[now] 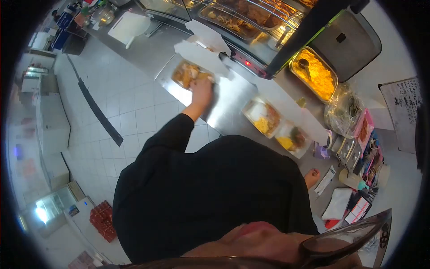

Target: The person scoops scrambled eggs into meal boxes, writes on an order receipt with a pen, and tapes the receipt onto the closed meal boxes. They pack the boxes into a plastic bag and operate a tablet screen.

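My left hand (202, 93) reaches into an open white takeaway box at the counter's front edge. Its fingers are bent against golden-brown pieces of food (186, 74), and the fingertips are partly hidden among them. The box lid (206, 58) stands folded back. My right hand (312, 178) rests by the counter edge at the right with fingers curled and nothing visible in it. Between the hands, a second open box holds white rice (258, 110), yellow food (264, 125) and other food in its compartments.
A heated glass case with trays of roasted meat (242, 20) stands behind the counter (230, 105). To its right lies a metal tray of yellow food (320, 74) with a ladle (304, 65). A squeeze bottle (349, 178) and a white cutting board (129, 28) are farther off.
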Motion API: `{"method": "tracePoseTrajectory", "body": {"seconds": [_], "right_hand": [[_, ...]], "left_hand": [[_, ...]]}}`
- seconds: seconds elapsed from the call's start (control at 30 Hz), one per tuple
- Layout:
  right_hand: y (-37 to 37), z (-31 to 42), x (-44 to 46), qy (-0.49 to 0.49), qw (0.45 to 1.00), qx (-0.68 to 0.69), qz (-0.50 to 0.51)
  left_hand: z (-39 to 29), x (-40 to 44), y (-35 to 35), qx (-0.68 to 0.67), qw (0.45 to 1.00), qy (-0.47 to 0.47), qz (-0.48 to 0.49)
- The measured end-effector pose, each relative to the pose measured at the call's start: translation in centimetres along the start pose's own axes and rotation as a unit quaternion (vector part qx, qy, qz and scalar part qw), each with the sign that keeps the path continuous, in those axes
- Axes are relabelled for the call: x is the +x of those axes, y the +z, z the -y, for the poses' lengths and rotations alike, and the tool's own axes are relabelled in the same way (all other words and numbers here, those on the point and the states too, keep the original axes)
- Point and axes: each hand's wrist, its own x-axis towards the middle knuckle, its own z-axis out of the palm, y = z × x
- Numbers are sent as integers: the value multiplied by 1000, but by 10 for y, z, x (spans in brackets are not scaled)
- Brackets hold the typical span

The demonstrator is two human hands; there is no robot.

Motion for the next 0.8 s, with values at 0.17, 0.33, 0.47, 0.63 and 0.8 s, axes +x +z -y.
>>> {"method": "tracePoseTrajectory", "body": {"seconds": [0.17, 0.33, 0.47, 0.63, 0.8], "right_hand": [[10, 5, -20, 22, 996, -80, -29], [-2, 4, -32, 84, 992, -64, -63], [-13, -16, -51, 91, 991, -60, -83], [-47, 15, -57, 111, 992, 10, -57], [-32, 147, -1, -171, 978, 101, -56]], "left_hand": [[-72, 5, -10, -149, 979, 141, -10], [-22, 74, -70, -359, 851, 138, -358], [110, 174, -28, -141, 940, -173, -259], [199, 190, 50, 10, 992, 1, 124], [206, 123, 55, -105, 985, -133, 2]]}}
